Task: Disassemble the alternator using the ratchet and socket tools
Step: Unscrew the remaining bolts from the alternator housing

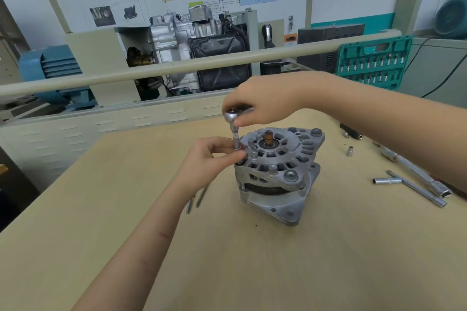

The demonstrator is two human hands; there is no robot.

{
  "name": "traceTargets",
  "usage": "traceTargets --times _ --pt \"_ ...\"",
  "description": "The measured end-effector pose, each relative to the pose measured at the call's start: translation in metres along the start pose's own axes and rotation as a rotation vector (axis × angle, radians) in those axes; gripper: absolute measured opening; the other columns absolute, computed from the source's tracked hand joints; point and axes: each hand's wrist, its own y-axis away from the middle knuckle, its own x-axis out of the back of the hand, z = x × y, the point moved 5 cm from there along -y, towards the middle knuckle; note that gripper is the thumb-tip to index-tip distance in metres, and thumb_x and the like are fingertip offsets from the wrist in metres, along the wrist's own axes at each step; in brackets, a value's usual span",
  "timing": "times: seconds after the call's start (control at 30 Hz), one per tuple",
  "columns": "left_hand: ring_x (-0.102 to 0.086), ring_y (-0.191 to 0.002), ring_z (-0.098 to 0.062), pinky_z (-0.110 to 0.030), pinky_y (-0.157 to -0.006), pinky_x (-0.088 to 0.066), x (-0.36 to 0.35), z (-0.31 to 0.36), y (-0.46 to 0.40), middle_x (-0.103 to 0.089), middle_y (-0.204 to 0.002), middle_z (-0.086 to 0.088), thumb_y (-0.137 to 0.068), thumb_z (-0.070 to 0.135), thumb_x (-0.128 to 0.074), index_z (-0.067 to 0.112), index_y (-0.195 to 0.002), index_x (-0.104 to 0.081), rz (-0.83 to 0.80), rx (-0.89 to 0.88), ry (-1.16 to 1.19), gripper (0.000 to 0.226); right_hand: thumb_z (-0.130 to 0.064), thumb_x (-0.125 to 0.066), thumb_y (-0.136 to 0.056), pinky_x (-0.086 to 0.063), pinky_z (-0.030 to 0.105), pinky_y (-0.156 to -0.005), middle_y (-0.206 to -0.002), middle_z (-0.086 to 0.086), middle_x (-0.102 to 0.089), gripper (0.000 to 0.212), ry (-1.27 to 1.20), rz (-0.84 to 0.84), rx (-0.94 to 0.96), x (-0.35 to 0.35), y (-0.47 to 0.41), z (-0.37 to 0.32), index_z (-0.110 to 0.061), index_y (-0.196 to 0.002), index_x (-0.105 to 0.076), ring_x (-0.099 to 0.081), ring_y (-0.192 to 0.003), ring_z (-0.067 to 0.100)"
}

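Note:
A grey cast alternator [278,171] stands upright on the wooden table [227,260], its copper-tipped shaft pointing up. A ratchet [231,116] with a knurled extension and socket [236,140] stands vertically on a bolt at the housing's left rim. My right hand [262,103] grips the ratchet head from above. My left hand [214,154] pinches the socket end of the extension against the housing. The bolt under the socket is hidden by my fingers.
Two long bolts [195,199] lie on the table left of the alternator, partly behind my left wrist. To the right lie a loose socket [350,151], a T-handle wrench [414,188] and a long tube spanner [417,171]. A green tool case [374,63] stands open behind.

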Motion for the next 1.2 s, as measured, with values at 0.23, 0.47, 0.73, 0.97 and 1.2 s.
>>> traceTargets --times 0.23,0.47,0.73,0.97,1.2 --pt "-0.057 -0.074 -0.002 -0.02 -0.076 -0.041 0.001 0.001 0.003 -0.06 -0.056 0.02 -0.07 0.027 -0.077 0.03 -0.06 -0.056 0.236 -0.089 -0.146 0.024 -0.047 -0.042 -0.092 -0.039 0.027 -0.052 -0.076 0.007 -0.066 0.044 0.174 0.068 -0.104 -0.006 -0.011 -0.001 -0.007 -0.091 -0.058 -0.06 -0.067 0.019" --pt "-0.063 -0.078 0.006 -0.005 -0.069 -0.044 0.003 -0.009 0.003 -0.069 -0.071 0.019 -0.077 0.017 -0.072 0.026 -0.074 -0.068 0.106 -0.011 0.027 0.01 -0.033 -0.051 -0.091 -0.035 0.019 -0.061 -0.083 -0.009 -0.053 0.018 -0.028 0.038 0.0 -0.002 -0.007 -0.001 -0.017 -0.1 -0.054 -0.049 -0.073 0.008" --pt "-0.059 -0.075 0.012 -0.001 -0.067 -0.039 0.002 -0.006 0.002 -0.067 -0.072 0.017 -0.077 0.016 -0.072 0.025 -0.073 -0.065 0.173 -0.054 0.013 0.013 -0.044 -0.046 -0.091 -0.04 0.027 -0.057 -0.074 0.002 -0.062 0.039 0.097 0.059 -0.079 -0.006 -0.015 -0.001 -0.006 -0.093 -0.057 -0.059 -0.069 0.018" --pt "-0.062 -0.086 -0.008 -0.034 -0.088 -0.044 0.004 -0.004 -0.002 -0.065 -0.061 0.016 -0.073 0.021 -0.076 0.022 -0.069 -0.064 0.204 -0.009 -0.057 0.012 -0.042 -0.044 -0.093 -0.04 0.027 -0.057 -0.061 -0.004 -0.052 0.038 0.11 0.059 -0.088 -0.005 -0.01 0.006 -0.008 -0.08 -0.057 -0.051 -0.059 0.014" --pt "-0.061 -0.083 0.008 -0.009 -0.075 -0.044 0.001 -0.001 -0.001 -0.067 -0.069 0.025 -0.078 0.018 -0.07 0.03 -0.076 -0.065 0.121 -0.051 -0.004 0.013 -0.039 -0.047 -0.092 -0.034 0.025 -0.054 -0.068 -0.003 -0.054 0.032 0.046 0.052 -0.065 -0.005 -0.012 0.012 -0.01 -0.086 -0.057 -0.052 -0.065 0.016"
